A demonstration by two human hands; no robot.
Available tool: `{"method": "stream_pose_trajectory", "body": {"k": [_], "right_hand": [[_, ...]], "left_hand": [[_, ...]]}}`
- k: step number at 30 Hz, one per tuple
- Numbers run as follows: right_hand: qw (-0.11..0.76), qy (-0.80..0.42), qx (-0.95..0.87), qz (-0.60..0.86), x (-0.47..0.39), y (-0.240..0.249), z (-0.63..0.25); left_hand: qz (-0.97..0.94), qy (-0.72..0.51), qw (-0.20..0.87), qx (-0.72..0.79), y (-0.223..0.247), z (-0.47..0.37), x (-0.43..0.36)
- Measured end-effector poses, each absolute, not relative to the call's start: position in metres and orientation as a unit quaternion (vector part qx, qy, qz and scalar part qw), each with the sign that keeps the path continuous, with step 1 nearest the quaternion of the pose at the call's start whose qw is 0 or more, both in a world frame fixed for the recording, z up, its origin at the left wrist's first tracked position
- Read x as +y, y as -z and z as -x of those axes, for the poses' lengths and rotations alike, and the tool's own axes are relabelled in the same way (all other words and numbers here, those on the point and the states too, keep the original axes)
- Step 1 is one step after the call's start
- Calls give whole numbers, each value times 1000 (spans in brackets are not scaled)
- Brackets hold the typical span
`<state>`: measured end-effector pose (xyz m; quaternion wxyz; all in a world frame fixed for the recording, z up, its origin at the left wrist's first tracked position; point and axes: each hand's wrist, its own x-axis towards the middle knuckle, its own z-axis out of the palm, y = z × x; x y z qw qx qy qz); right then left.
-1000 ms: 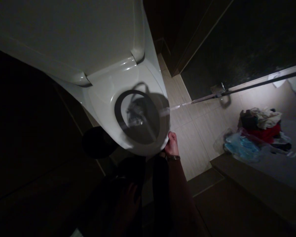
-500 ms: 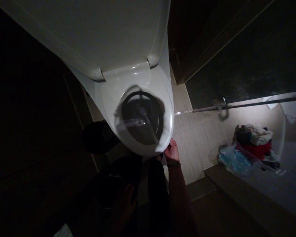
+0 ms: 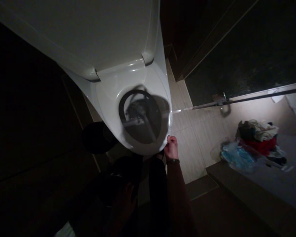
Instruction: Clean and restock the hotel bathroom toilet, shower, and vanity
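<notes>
A white toilet point(image 3: 106, 102) with its lid point(image 3: 88, 36) raised fills the middle of the view. My right hand point(image 3: 171, 147) is at the outer right front edge of its rim, with the fingers curled in. Whatever those fingers hold, if anything, is hidden. A band sits round the right wrist. Down in the dark, my left hand point(image 3: 126, 197) lies by my bent leg, its fingers dimly seen and loosely spread. Shadows and light streaks cross the toilet bowl point(image 3: 148, 128).
Pale floor tiles point(image 3: 199, 135) run along the right. A heap of clothes point(image 3: 259, 138) lies beside a clear plastic bag with blue contents point(image 3: 239, 156), beyond a low ledge point(image 3: 227, 184). A dark panel point(image 3: 249, 59) stands at the upper right. A dark round object point(image 3: 96, 137) stands left of the toilet.
The view has shifted slightly. My right hand stays by the rim's right front edge, its fingers now more tightly curled. The shadow over the bowl has spread to the right.
</notes>
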<state>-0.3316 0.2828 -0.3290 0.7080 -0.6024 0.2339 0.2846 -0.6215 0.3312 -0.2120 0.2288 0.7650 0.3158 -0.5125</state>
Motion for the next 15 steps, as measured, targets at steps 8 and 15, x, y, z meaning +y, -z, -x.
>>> {"method": "stream_pose_trajectory", "body": {"k": [8,15], "right_hand": [[750,-296,291,515,277,256,315],[757,-454,108,458,282,83,314]], "left_hand": [[-733,374,364,436,201,592,343],[-644,-30,681,348,56,421,372]]}}
